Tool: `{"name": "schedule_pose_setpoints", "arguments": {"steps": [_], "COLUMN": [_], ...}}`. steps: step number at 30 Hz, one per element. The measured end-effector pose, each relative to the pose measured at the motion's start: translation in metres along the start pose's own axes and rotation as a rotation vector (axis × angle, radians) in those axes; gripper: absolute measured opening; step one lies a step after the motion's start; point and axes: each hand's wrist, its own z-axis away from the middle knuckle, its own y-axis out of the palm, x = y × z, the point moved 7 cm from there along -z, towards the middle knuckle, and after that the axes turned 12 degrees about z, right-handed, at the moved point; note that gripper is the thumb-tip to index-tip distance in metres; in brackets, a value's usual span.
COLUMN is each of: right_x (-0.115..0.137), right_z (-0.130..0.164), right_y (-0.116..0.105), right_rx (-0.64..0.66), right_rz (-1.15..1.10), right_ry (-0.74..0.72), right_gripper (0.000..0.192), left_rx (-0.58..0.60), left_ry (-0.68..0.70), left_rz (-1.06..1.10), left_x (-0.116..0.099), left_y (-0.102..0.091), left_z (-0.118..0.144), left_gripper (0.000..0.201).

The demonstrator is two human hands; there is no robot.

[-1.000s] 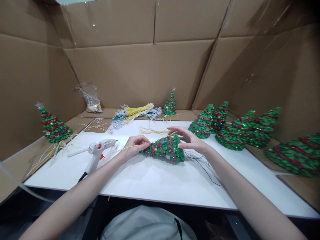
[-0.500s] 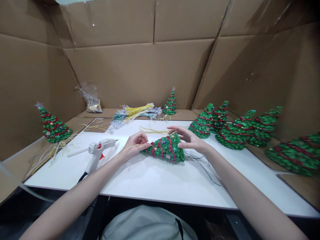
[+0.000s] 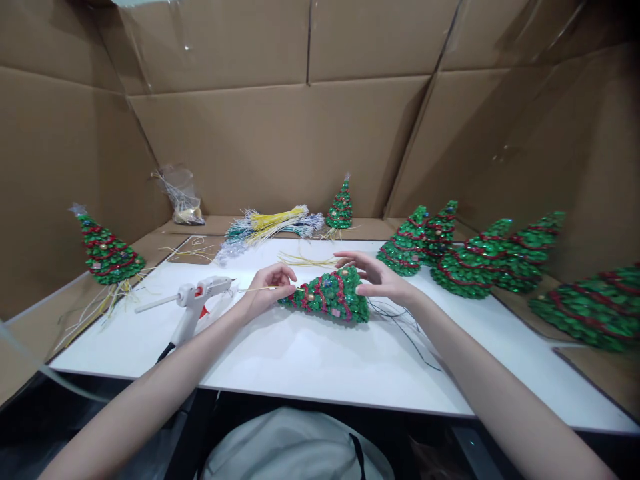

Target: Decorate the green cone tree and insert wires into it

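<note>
A small decorated Christmas tree [image 3: 325, 300], green with red garland and little baubles, lies on its side on the white board. Its narrow end points left. My right hand [image 3: 377, 277] grips the wide base, thumb on the near side and fingers over the far side. Between the thumb and fingers of my left hand [image 3: 273, 287] is a thin yellow wire [image 3: 257, 289], its right end at the tree's upper part. Whether that end has gone into the tree cannot be made out. Dark green wires [image 3: 405, 333] trail from the base under my right forearm.
Left of my hands lies a white glue gun [image 3: 193, 300]. Loose yellow wires [image 3: 305, 260] and a wire bundle [image 3: 275, 223] are behind. Several finished-looking trees [image 3: 470, 263] stand right; others stand left [image 3: 107, 250] and back [image 3: 341, 207]. Cardboard walls [image 3: 240, 147] surround the board.
My left hand has drawn back slightly to the left, and the yellow wire now lies more level, with its tip showing against the tree. My right hand and the tree are nearly unmoved.
</note>
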Motion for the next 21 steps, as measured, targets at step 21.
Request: {"name": "schedule_pose_setpoints", "arguments": {"steps": [21], "right_x": [0.0037], "right_z": [0.0026], "right_y": [0.0029], "right_rx": [-0.009], "right_rz": [-0.029], "right_ry": [-0.046], "right_gripper": [0.068], "left_rx": [0.05], "left_ry": [-0.049], "left_rz": [0.036], "left_x": [0.0032], "left_y": [0.001], "left_z": [0.0015], "left_gripper": [0.022]}}
